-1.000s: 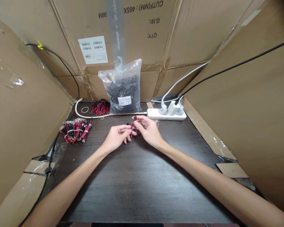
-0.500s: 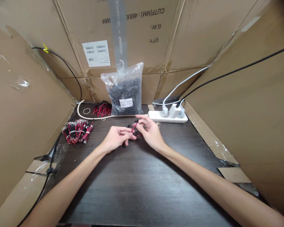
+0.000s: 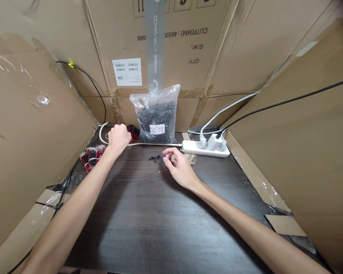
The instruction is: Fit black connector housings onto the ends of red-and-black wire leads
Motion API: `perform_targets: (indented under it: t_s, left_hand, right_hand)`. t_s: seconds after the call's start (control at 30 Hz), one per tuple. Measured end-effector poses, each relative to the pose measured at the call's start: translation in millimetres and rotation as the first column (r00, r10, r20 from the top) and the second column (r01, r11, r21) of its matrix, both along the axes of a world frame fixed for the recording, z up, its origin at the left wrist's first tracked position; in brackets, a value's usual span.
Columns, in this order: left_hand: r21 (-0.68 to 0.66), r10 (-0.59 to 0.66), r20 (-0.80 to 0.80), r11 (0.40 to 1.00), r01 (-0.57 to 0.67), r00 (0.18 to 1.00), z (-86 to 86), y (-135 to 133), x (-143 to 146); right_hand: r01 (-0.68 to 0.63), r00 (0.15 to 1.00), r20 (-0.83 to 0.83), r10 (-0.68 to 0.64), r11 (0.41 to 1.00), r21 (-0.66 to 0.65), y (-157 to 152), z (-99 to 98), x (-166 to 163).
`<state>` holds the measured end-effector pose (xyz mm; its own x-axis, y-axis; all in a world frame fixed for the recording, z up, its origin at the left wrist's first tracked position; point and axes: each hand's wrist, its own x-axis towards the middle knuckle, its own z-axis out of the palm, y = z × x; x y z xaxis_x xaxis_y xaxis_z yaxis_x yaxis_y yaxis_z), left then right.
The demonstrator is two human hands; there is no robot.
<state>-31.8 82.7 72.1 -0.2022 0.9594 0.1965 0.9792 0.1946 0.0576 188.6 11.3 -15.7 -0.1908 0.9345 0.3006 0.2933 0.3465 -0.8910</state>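
My left hand (image 3: pixel 119 137) reaches to the back left, over the near side of a loose pile of red and black wires (image 3: pixel 133 133). Its fingers are curled under and mostly hidden, so whatever they hold does not show. Near the middle of the table, my right hand (image 3: pixel 179 166) is loosely curled, thumb and forefinger apart with nothing between their tips. A red wire (image 3: pixel 163 170) with a bare end pokes out below its thumb; whether the other fingers touch it is hidden. Several small black plastic pieces (image 3: pixel 153 158) lie just left of this hand.
Wire bundles tied with white bands (image 3: pixel 92 156) lie at left, partly behind my left forearm. A clear bag of black parts (image 3: pixel 157 118) leans on the cardboard back wall. The white power strip (image 3: pixel 205 148) with plugs stands at back right, its cord running left. Cardboard walls (image 3: pixel 297 125) enclose the table.
My left hand has left my right hand and moved back and left to the loose wire pile. The wire piece between my right fingertips is gone from there. The black pieces are now uncovered.
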Motion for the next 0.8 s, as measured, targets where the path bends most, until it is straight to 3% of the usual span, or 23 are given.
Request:
perform_targets:
  t_s: [0.27,0.37,0.53,0.7,0.8]
  left_hand:
    - [0.047,-0.007,-0.119,0.999,0.013,0.993,9.6,-41.1,-12.9]
    - [0.032,-0.116,-0.036,0.993,0.117,0.993,6.1,-53.0,-9.9]
    - [-0.033,-0.362,0.235,0.925,0.379,0.902,-18.3,-60.6,11.4]
    - [0.051,-0.506,0.323,0.854,0.519,0.800,-50.4,-69.1,20.7]
    - [0.079,-0.536,0.307,0.838,0.540,0.786,-62.4,-73.5,22.6]
  right_hand:
    - [-0.003,0.994,0.106,-0.009,0.994,0.106,0.1,0.2,-0.5]
    - [-0.017,0.988,0.153,-0.001,0.993,0.120,-0.6,1.2,-1.8]
    - [0.009,0.981,0.188,-0.035,0.990,0.137,-4.0,3.3,-2.8]
    - [0.017,0.986,0.165,-0.041,0.989,0.145,-7.0,3.5,-2.9]
    - [0.013,0.984,0.173,-0.039,0.988,0.151,-8.8,4.6,-3.3]
